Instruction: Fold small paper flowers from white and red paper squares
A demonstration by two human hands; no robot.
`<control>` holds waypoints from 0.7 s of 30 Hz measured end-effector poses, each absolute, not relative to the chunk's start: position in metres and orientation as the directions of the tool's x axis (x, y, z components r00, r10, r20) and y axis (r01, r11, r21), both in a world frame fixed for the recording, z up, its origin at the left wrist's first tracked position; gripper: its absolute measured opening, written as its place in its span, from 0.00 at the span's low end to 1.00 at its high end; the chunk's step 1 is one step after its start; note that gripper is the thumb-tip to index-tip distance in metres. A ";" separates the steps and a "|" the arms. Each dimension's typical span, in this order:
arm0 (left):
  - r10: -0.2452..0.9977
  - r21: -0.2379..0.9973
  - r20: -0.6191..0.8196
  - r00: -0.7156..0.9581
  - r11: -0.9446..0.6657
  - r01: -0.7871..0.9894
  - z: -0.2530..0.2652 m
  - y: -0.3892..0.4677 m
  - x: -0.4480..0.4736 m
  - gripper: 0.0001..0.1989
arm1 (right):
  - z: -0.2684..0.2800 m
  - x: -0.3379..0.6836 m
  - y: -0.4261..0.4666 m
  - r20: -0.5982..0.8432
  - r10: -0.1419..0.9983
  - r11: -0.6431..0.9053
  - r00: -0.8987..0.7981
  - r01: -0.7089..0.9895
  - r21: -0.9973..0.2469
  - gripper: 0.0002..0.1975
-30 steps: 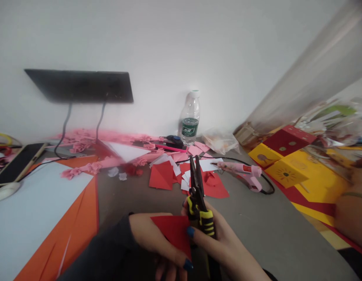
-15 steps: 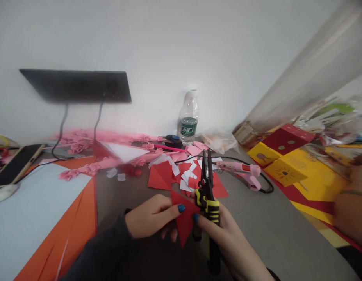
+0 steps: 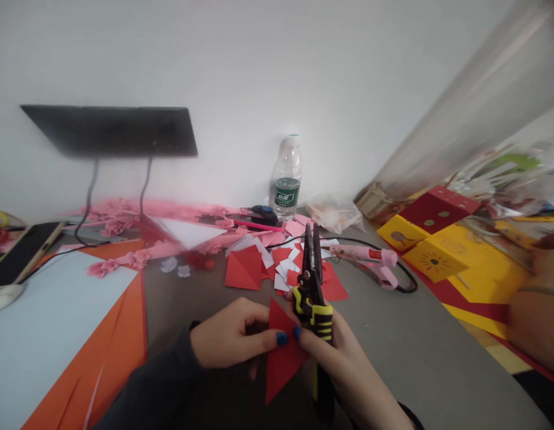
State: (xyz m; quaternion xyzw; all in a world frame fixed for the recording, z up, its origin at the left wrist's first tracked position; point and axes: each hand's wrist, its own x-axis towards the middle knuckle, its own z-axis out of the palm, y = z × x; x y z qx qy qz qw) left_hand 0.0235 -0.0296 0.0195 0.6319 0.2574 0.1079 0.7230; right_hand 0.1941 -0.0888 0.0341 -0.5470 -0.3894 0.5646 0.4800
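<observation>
A folded red paper triangle (image 3: 282,364) is pinched between my two hands above the front of the desk. My left hand (image 3: 236,331) is closed on its left edge, thumb on top. With thumb and finger my right hand (image 3: 333,352) grips the paper's right side. Black and yellow pliers (image 3: 316,298) also rest in my right hand, jaws pointing away from me; the palm around the handles is partly hidden. Just beyond lie a folded red paper square (image 3: 244,267) and a heap of small red and white paper pieces (image 3: 288,269).
A water bottle (image 3: 287,179) stands by the wall. Right of the heap lies a pink glue gun (image 3: 370,257) with a black cord. Pink paper flowers (image 3: 124,260), large orange sheets (image 3: 119,316) and a phone (image 3: 23,254) are leftward. Another person's arm (image 3: 536,310) is beside yellow card boxes (image 3: 438,257).
The red paper triangle has turned in my fingers and its lower point now hangs further down and left. My right hand with the pliers has shifted slightly left.
</observation>
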 end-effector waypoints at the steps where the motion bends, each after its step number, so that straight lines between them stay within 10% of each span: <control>1: 0.480 0.968 -0.240 0.844 0.180 0.173 0.020 -0.030 0.023 0.25 | 0.034 0.194 -0.088 -0.247 0.968 -0.241 0.048 -0.111 -0.964 0.14; 9: 0.333 0.977 -0.202 0.921 0.003 0.213 0.027 -0.028 0.019 0.27 | 0.034 0.197 -0.092 -0.231 0.973 -0.229 0.004 -0.103 -0.968 0.14; 17: 0.875 0.978 -0.202 0.440 0.153 0.143 0.030 -0.034 0.024 0.34 | -0.007 0.209 -0.102 -0.260 0.966 -0.255 -0.012 -0.244 -0.936 0.24; 21: 0.953 0.988 -0.143 0.266 0.121 0.095 0.030 -0.041 0.027 0.32 | -0.007 0.198 -0.128 -0.345 0.935 -0.354 -0.080 -0.199 -0.914 0.29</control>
